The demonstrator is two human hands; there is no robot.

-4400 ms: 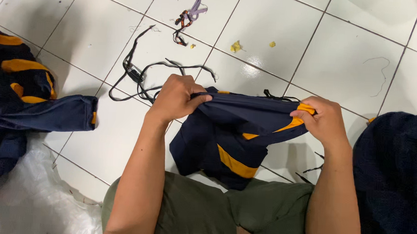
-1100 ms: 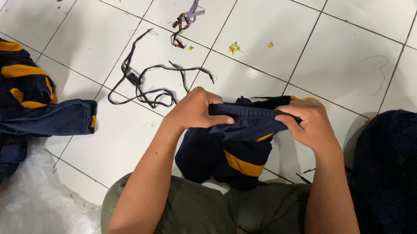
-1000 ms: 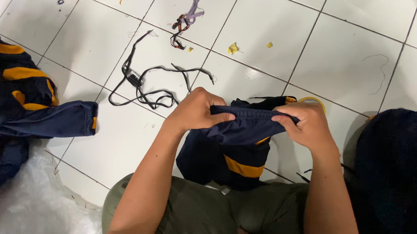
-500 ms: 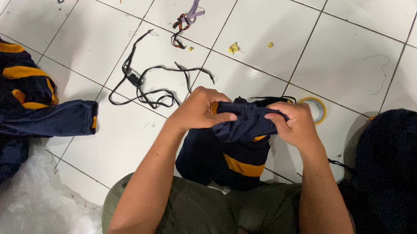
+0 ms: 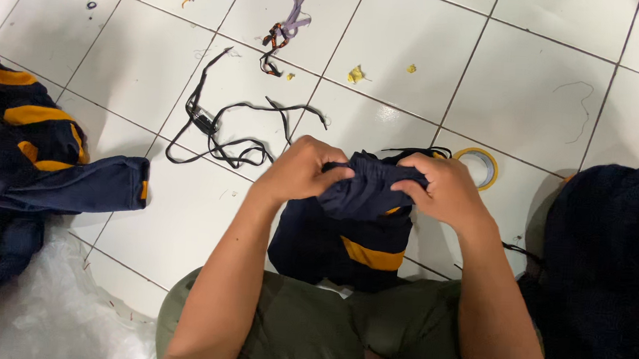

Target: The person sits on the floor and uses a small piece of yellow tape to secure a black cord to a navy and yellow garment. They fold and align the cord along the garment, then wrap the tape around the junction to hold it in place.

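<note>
Fingers of my left hand (image 5: 301,172) and right hand (image 5: 441,191) pinch the bunched top edge of a navy garment with a yellow stripe (image 5: 353,230) at frame centre, over my knees; black cords (image 5: 223,125) lie upper left.

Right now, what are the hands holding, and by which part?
Both the left hand and right hand grip the navy garment with yellow stripe by its bunched top edge; the rest hangs over the lap.
</note>
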